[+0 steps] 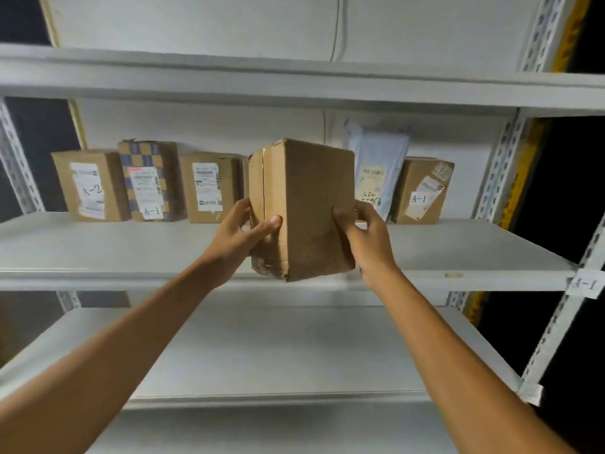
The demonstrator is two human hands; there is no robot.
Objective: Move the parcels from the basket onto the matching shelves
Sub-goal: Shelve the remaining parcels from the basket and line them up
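Parcel (pixel 307 204) of plain brown card is upright in my grasp, left hand (pixel 244 235) and right hand (pixel 363 237) curled round its sides, at the front edge of the shelf (pixel 98 250). Behind it, along the back, stand labelled boxes (pixel 209 188) and a pale mailer bag (pixel 376 165)

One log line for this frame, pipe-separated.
step: shelving | left hand: grips box | right hand: grips box | box: upright, at middle shelf front | box label: none visible
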